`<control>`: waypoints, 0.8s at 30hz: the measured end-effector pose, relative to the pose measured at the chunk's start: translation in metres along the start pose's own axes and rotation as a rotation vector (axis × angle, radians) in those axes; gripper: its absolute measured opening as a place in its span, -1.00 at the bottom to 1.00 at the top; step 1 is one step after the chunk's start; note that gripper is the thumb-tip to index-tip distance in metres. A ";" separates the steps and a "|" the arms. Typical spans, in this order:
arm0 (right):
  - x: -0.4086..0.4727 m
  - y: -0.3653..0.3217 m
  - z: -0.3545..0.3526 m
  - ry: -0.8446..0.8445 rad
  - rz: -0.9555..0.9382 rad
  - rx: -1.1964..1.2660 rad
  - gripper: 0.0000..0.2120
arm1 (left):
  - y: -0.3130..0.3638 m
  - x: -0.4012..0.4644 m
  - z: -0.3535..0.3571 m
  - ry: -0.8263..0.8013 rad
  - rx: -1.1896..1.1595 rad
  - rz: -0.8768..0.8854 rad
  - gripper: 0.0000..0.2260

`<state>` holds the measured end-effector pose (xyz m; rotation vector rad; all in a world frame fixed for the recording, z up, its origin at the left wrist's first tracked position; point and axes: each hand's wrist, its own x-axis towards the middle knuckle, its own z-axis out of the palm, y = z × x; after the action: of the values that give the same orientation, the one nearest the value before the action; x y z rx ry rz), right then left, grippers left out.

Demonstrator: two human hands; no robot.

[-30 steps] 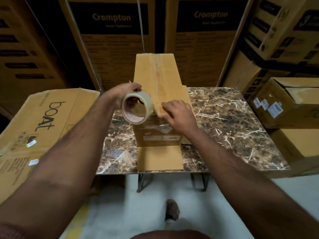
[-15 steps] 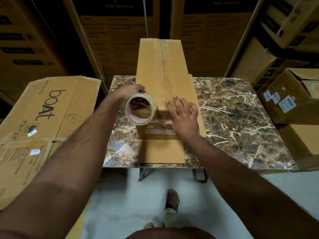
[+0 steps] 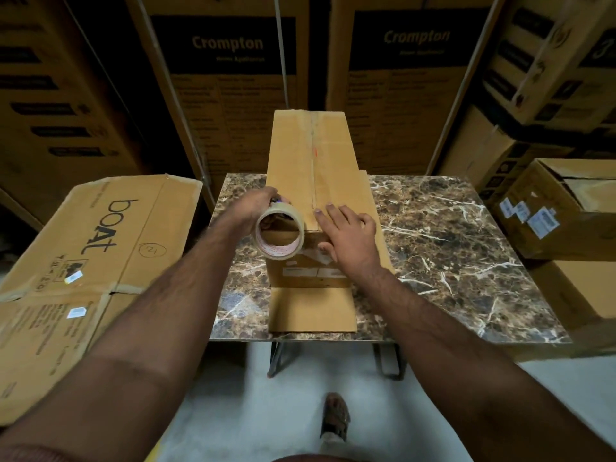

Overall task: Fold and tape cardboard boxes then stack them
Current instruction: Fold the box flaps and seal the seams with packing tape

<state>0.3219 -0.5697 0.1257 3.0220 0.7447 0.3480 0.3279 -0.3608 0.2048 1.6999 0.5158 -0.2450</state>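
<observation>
Left hand (image 3: 255, 208) grips tape roll (image 3: 279, 234); right hand (image 3: 350, 236) flat on box (image 3: 306, 155).

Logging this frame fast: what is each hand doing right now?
Left hand: grips the tape roll.
Right hand: open, flat on the cardboard box.

Both forearms are bare from wrist to elbow, with no watch, ring or glove on the left hand (image 3: 253, 208) or the right hand (image 3: 350, 238). A reddish sleeve edge (image 3: 30, 453) shows at the left upper arm. A brown sandal-type shoe (image 3: 336, 416) covers one foot, above a pale trouser hem (image 3: 330, 441). A reddish-brown garment (image 3: 310, 458) fills the bottom edge.
</observation>
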 end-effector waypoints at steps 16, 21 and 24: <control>0.003 -0.028 -0.044 -0.131 0.436 0.560 -0.60 | -0.002 -0.020 0.016 0.198 0.150 0.035 -0.73; 0.005 0.004 -0.057 -0.118 0.554 0.517 -0.58 | -0.020 -0.034 0.028 0.084 -0.029 0.003 -0.74; 0.005 0.028 -0.062 -0.162 0.644 0.425 -0.45 | -0.023 -0.045 0.030 -0.071 0.007 0.018 -0.79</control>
<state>0.3254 -0.5952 0.1886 3.5600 -0.2211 -0.0784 0.2814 -0.3964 0.1988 1.6957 0.4476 -0.2939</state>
